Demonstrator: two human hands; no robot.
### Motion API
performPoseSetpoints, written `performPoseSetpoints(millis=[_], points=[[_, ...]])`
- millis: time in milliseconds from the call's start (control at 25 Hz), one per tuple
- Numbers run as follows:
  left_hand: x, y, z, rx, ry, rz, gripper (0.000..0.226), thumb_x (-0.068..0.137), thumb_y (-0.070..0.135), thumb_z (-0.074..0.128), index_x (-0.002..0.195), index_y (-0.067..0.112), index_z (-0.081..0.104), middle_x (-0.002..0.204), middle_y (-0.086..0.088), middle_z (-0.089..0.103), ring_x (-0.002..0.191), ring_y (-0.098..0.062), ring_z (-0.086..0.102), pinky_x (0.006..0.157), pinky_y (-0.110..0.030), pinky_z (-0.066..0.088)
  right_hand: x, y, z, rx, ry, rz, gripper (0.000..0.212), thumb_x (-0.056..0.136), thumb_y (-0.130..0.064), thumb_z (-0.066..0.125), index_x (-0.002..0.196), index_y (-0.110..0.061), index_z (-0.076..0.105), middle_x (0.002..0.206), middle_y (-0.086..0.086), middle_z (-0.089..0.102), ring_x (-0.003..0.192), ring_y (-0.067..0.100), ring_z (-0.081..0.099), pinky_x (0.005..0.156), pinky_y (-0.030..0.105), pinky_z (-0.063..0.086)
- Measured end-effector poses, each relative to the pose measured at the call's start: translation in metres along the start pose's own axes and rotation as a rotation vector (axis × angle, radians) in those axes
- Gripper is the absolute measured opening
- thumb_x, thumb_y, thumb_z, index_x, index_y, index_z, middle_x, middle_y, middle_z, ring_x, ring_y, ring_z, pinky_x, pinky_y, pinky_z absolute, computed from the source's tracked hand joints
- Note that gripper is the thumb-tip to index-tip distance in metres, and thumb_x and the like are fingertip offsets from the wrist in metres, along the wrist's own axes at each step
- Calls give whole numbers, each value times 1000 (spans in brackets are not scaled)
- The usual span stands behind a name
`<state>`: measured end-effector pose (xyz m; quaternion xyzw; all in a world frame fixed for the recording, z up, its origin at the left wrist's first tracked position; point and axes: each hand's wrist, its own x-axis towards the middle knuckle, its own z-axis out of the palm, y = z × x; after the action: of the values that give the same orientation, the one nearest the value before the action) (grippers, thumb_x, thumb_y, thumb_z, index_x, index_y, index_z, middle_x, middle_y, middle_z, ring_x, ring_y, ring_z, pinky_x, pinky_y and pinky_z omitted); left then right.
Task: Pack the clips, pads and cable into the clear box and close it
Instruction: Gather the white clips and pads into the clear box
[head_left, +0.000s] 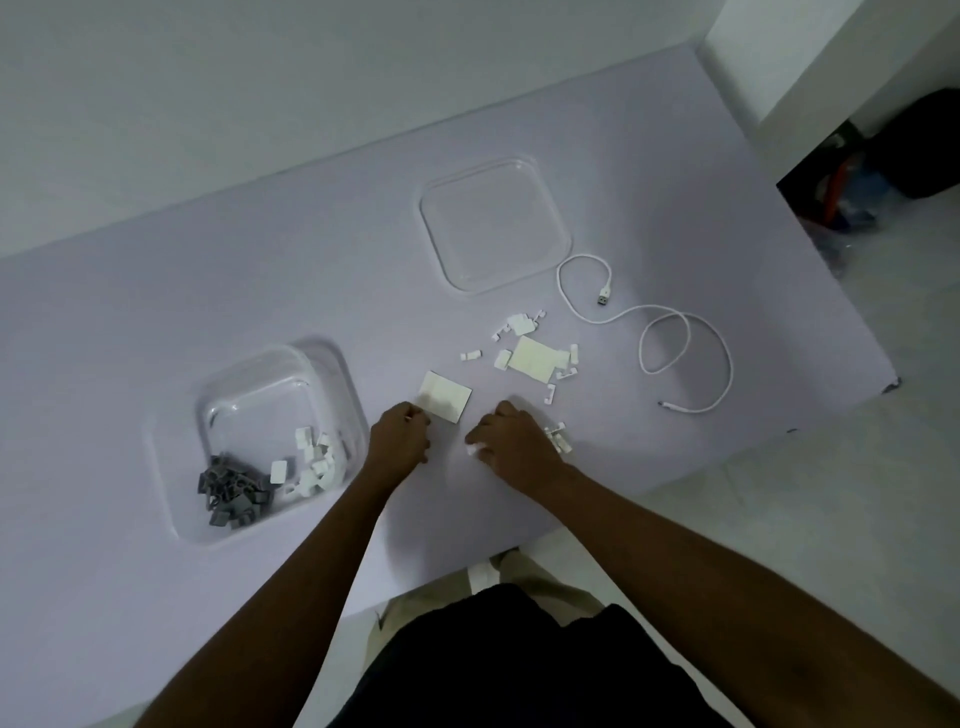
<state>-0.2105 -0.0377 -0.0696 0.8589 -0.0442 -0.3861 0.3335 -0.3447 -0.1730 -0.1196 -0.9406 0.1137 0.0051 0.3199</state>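
My left hand (400, 434) sits knuckles-up, fingers curled, at the near corner of the closer pad (445, 396); I cannot tell whether it holds anything. My right hand (511, 441) is curled round white clips (472, 449), one showing at its fingertips. The clear box (275, 395) stands open to the left on the counter (156, 322), with grey clips (231, 491) and some white ones already inside. Its lid (493, 223) lies well apart, further back. More white clips are scattered round the second pad (532, 354), and the cable (685, 353) lies in loose loops to the right.

I judge the clips light, hard and slick, so they are best swept together and scooped. The pads look thin and lie flat, so I would lift each by a corner. The cable is limp and probably springy, so I would coil it first, then pinch across the coil.
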Motion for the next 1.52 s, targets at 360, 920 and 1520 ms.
performPoseSetpoints(millis=[360, 920, 1520], points=[[5, 26, 35, 35, -39, 57, 18, 89, 25, 54, 80, 13, 64, 77, -4, 63, 69, -23, 56, 61, -29, 41, -49, 47, -97, 1677, 379, 903, 19, 92, -10, 53, 84, -4, 69, 74, 10, 65, 70, 25, 63, 61, 31, 47], [34, 71, 83, 389, 36, 335, 40, 90, 45, 59, 121, 22, 51, 92, -7, 72, 83, -26, 68, 75, -36, 54, -6, 82, -89, 442, 292, 716, 5, 86, -19, 71, 90, -15, 70, 72, -1, 63, 61, 2, 54, 59, 20, 42], [103, 146, 99, 436, 61, 335, 30, 86, 36, 64, 85, 7, 61, 85, -9, 66, 75, -23, 60, 60, -29, 43, 32, 100, -86, 231, 224, 666, 17, 81, -23, 73, 90, -10, 66, 83, 4, 67, 76, 16, 62, 71, 33, 52]])
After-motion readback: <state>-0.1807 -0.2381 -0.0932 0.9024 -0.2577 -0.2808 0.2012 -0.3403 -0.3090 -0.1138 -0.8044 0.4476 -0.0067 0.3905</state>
